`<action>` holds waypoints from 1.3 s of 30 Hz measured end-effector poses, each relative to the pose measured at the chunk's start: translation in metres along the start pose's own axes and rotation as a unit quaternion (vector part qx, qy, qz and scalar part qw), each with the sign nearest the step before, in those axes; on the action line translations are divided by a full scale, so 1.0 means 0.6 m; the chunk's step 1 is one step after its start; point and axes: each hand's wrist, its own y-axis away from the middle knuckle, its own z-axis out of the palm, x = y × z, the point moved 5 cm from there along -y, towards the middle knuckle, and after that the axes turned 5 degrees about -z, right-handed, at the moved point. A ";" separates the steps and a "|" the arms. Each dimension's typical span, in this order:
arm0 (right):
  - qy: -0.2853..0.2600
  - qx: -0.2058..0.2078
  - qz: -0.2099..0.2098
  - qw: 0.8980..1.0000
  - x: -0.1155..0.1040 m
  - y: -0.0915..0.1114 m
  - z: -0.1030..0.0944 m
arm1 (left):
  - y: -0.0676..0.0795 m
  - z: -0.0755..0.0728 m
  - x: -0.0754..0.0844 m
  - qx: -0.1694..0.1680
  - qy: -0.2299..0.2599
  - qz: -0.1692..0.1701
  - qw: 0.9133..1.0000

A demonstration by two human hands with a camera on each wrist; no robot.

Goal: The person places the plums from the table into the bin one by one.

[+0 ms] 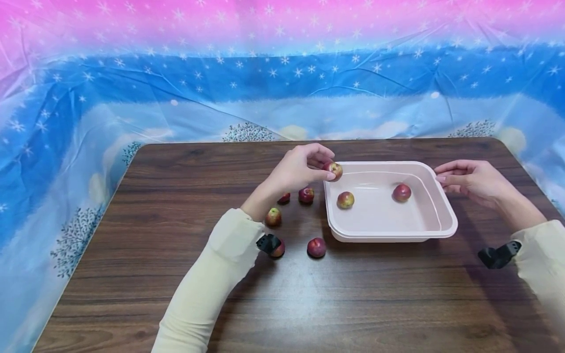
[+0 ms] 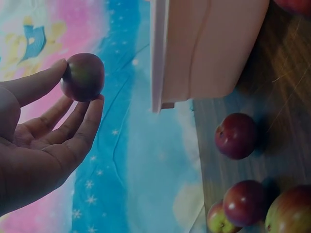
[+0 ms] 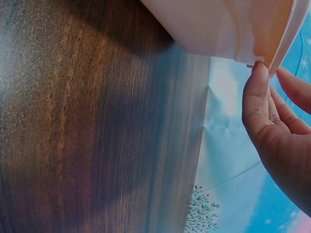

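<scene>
Between thumb and fingertips my left hand (image 1: 300, 169) holds a red-and-yellow plum (image 1: 334, 171) at the left rim of a pale pink plastic basin (image 1: 390, 233). The left wrist view shows this plum (image 2: 83, 77) raised above the height of the basin's rim. On the far side, my right hand (image 1: 478, 181) pinches the basin's right rim; its thumb (image 3: 257, 92) presses the outside just under the lip. Inside the basin lie two plums, a yellowish one (image 1: 346, 200) at the left and a red one (image 1: 401, 192) at the right.
Several more plums lie on the brown wooden table (image 1: 145, 274) left of the basin, among them a dark red one (image 1: 316, 247) in front and a greenish one (image 1: 273, 216). My left forearm partly covers some. A snowflake-patterned cloth (image 1: 273, 73) hangs behind the table.
</scene>
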 end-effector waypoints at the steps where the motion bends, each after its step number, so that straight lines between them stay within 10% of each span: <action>1: -0.018 -0.006 -0.002 1.000 -0.001 0.000 0.001 | 0.000 0.002 -0.001 -0.001 -0.001 0.000 1.000; 12: -0.111 -0.036 -0.010 0.993 -0.003 -0.001 0.003 | -0.006 0.020 -0.005 -0.011 -0.013 -0.010 1.000; 19: -0.033 -0.004 -0.003 0.999 -0.004 -0.002 0.003 | -0.007 0.028 -0.002 -0.005 0.001 0.005 1.000; 39: -0.095 -0.029 -0.017 0.995 -0.003 0.000 0.005 | 0.001 0.012 -0.012 -0.001 0.016 0.015 1.000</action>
